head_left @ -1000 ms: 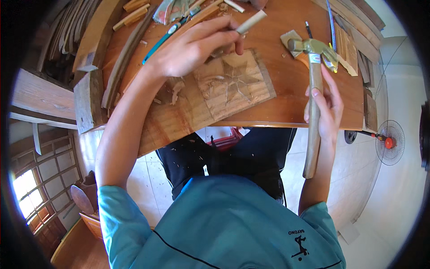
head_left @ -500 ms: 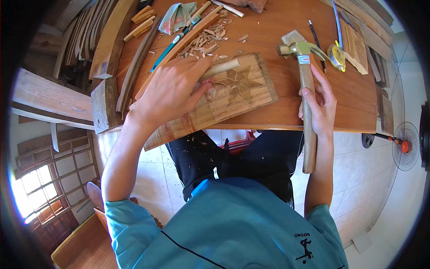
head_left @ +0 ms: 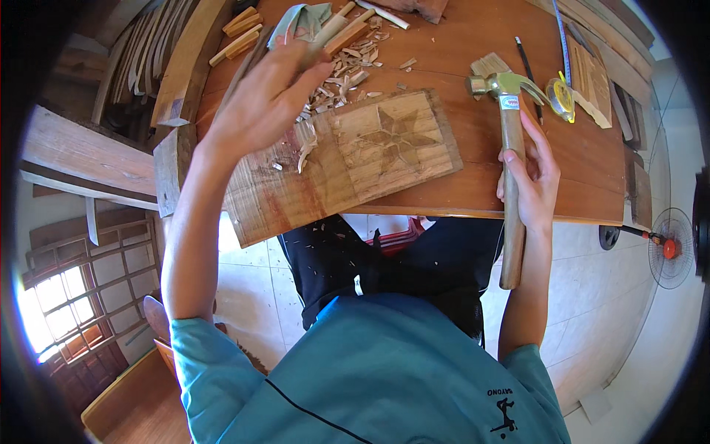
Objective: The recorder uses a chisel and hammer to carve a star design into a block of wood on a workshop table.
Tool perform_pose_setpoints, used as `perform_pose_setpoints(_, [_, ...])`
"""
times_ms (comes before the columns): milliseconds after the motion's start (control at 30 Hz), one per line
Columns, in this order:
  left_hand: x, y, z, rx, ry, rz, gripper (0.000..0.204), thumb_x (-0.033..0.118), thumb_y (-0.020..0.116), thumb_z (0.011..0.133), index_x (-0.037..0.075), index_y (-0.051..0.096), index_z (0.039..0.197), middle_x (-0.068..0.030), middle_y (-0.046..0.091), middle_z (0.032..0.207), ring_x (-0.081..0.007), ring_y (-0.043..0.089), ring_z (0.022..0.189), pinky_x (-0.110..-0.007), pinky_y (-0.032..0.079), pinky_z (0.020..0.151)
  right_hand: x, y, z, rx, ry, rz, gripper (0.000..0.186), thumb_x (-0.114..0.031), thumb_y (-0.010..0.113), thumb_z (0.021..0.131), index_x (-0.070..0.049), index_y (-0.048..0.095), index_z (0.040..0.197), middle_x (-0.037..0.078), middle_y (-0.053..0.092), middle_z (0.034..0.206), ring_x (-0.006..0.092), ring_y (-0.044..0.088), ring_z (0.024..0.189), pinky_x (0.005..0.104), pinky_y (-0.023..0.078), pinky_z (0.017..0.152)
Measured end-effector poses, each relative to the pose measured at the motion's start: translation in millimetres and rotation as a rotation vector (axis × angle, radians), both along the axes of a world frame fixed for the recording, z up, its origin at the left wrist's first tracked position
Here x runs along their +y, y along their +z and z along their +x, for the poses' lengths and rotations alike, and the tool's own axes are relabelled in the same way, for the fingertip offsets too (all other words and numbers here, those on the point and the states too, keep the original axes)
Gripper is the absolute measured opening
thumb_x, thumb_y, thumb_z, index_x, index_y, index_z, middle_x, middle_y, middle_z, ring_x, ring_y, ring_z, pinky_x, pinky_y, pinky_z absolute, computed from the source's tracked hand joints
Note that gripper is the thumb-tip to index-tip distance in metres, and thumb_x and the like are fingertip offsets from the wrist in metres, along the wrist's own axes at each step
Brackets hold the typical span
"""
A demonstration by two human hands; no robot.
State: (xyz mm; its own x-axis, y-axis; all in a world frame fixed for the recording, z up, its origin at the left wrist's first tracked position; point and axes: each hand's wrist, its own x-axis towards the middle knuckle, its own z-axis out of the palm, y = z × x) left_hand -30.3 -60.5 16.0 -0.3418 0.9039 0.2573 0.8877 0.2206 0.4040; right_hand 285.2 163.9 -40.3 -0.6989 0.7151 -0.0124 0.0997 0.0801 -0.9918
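light: bright overall | source: window (head_left: 63,302) at left, blown out white, bluish fringe | shadow: deep around stacked planks (head_left: 144,55), far left | blur: left hand (head_left: 255,111) slightly smeared, carved board (head_left: 399,139) crisp | lens: fisheye, base of white wall (head_left: 642,348) at right bowed, black vignette swallowing the corners

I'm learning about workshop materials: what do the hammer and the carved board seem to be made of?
Hammer head: metal, probably steel, with a smooth, yellowish sheen. Hammer handle: apparently wood, judging by its brown tone; its soft shine may be varnish. Carved board: wood, with visible grain and streaks; it looks matt and probably unvarnished.
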Motion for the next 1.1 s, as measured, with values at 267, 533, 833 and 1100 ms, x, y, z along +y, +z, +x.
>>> perform_pose_setpoints(267, [34.7,7.7,33.7,-0.557,-0.194,-0.150,0.036,0.026,0.060,0.103,0.002,0.066,0.129,-0.0102,0.068,0.121,-0.0178,0.060,0.109,-0.033,0.045,0.099,-0.4,-1.4,-1.7,-0.015,-0.012,-0.010,0.063,-0.001,0.069,0.094,-0.013,0.049,0.153,0.005,0.063,0.092,0.0095,0.058,0.055,0.0263,0.049,0.045])
perform_pose_setpoints(533, [38.4,-8.5,42.1,-0.622,-0.193,0.026,0.029,0.018,0.074,0.095,0.002,0.075,0.118,-0.0077,0.075,0.115,-0.0162,0.066,0.109,-0.034,0.049,0.101,2.3,-2.1,-1.1,-0.020,-0.010,0.007,0.062,-0.002,0.070,0.094,-0.012,0.050,0.152,0.006,0.064,0.090,0.0103,0.059,0.055,0.0265,0.049,0.044])
perform_pose_setpoints(833, [46.4,-17.2,42.1,-0.832,-0.318,0.136,0.043,0.011,0.071,0.097,0.001,0.063,0.138,-0.0126,0.075,0.117,-0.0177,0.070,0.108,-0.034,0.053,0.099,3.6,4.1,4.6,-0.023,0.043,-0.022,0.064,-0.006,0.071,0.094,-0.012,0.048,0.153,0.007,0.065,0.092,0.0112,0.059,0.053,0.0268,0.048,0.043])
perform_pose_setpoints(1100, [46.9,-28.1,40.9,-0.941,-0.211,0.143,0.046,0.011,0.070,0.098,-0.001,0.060,0.141,-0.0120,0.076,0.114,-0.0152,0.071,0.103,-0.031,0.055,0.095,-2.4,53.5,9.7,0.051,0.058,0.102,0.063,-0.005,0.066,0.095,-0.008,0.045,0.155,0.012,0.066,0.092,0.0116,0.060,0.053,0.0250,0.047,0.044])
